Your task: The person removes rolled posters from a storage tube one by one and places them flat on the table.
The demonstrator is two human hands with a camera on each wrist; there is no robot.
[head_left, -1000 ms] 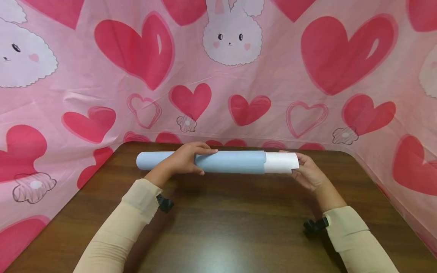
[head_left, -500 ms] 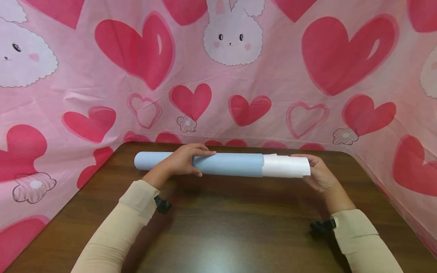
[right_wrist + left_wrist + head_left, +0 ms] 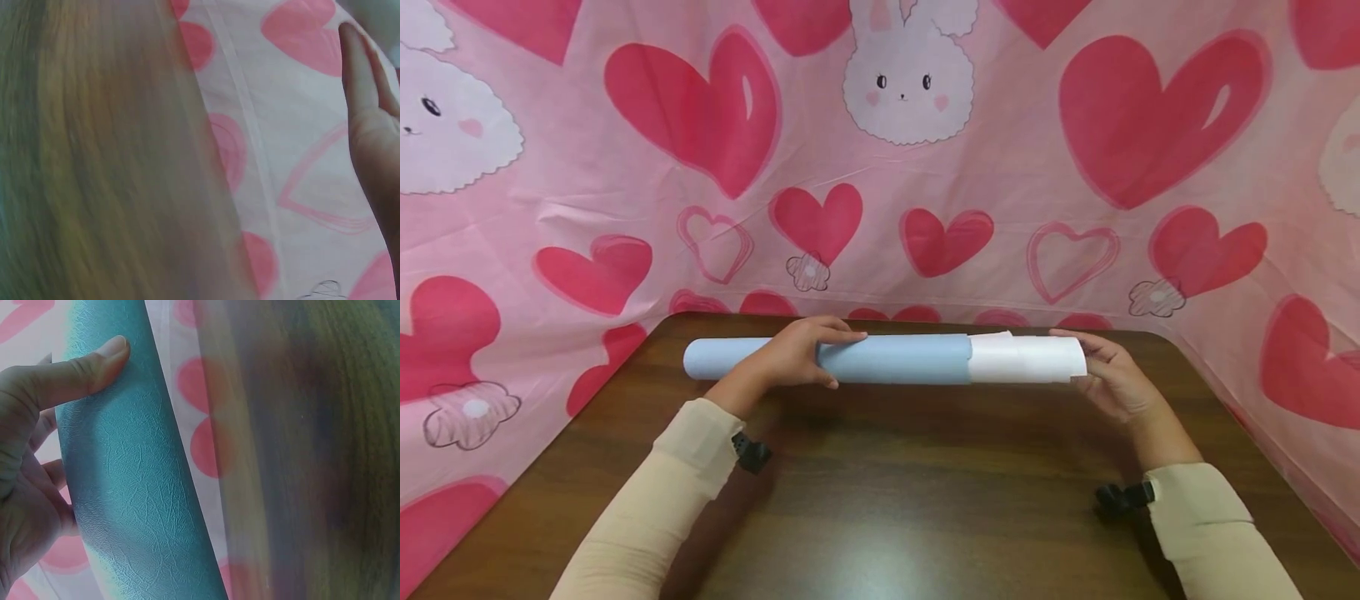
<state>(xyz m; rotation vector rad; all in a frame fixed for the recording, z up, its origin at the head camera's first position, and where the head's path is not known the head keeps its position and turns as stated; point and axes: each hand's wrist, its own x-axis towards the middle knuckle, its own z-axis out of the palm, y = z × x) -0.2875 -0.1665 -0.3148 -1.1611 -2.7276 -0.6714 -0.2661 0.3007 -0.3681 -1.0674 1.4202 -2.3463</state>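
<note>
A long light-blue roll [image 3: 895, 358] lies level across the head view, raised over the far part of the table. Its surface is finely creased, like leatherette, in the left wrist view. My left hand [image 3: 793, 354] grips it left of its middle, thumb on the near side and fingers over the top and behind. Out of its right end sticks a white paper roll [image 3: 1026, 360] with uneven, layered edges. My right hand [image 3: 1116, 379] holds that white roll at its far right end, some fingers hidden behind it. In the right wrist view only part of this hand [image 3: 378, 137] shows.
A dark brown wooden table [image 3: 880, 483] spreads below both hands. Pink cloth [image 3: 715, 175] printed with hearts and rabbits hangs behind it and along both sides. Each wrist wears a small black camera, such as the left one [image 3: 751, 452].
My right hand has moved right with the white paper roll, so a longer stretch of it shows outside the blue roll. My left hand and the blue roll have shifted slightly left.
</note>
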